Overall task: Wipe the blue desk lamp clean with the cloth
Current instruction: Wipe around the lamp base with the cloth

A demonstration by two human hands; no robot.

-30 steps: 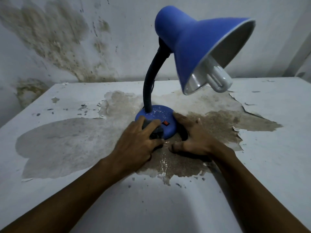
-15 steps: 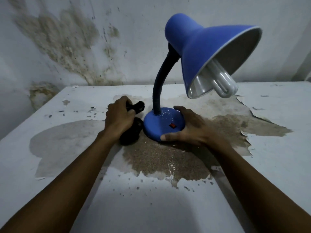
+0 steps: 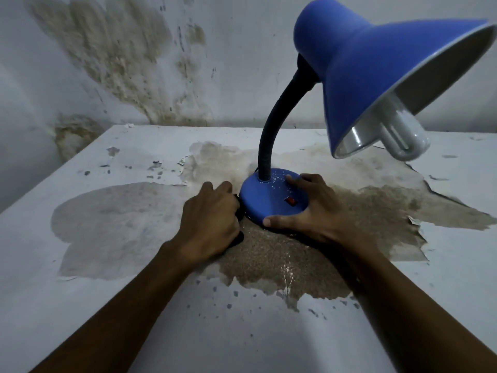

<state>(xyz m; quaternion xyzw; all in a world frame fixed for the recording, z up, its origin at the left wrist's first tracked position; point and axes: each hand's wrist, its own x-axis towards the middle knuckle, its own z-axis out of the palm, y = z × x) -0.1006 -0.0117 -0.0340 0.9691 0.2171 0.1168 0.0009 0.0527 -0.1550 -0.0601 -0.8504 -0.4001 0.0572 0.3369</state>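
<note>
The blue desk lamp stands mid-table on its round blue base [image 3: 265,200], which carries a red switch and white specks. A black flexible neck [image 3: 277,125] curves up to the blue shade [image 3: 371,65], where a white bulb shows. My right hand [image 3: 309,211] grips the base's right side, thumb at the front rim and fingers on top. My left hand [image 3: 212,219] presses a dark cloth [image 3: 238,211] against the base's left edge. The hand covers most of the cloth.
The white table [image 3: 94,319] has peeling paint and a large brown bare patch [image 3: 282,259] around the lamp. A stained wall [image 3: 121,57] rises right behind it. The shade overhangs the table's right half.
My left hand moved with the cloth from the front of the base out to its left, then came in against the left edge. My right hand stayed on the base.
</note>
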